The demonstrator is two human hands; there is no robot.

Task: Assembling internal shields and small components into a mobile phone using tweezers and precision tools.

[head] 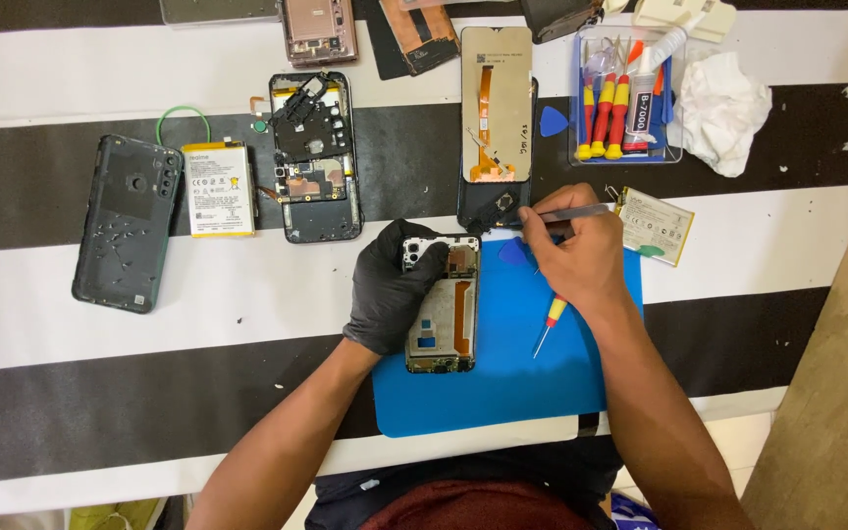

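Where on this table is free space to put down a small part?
Free: the striped cloth below the back cover, left of the blue mat. Also the mat's lower right, below the screwdriver. Crowded: the top edge, around the tool tray.

An opened phone (442, 304) lies on a mat (532, 378) at the bench's (51, 294) near edge. A back cover (127, 223), battery (219, 189) and second phone (313, 157) lie left; a tool tray (676, 147) sits at the far right.

Single head view, looking steeply down, near-overhead, fairly close over striped table (100, 324); far edge cropped, probably slight tilt.
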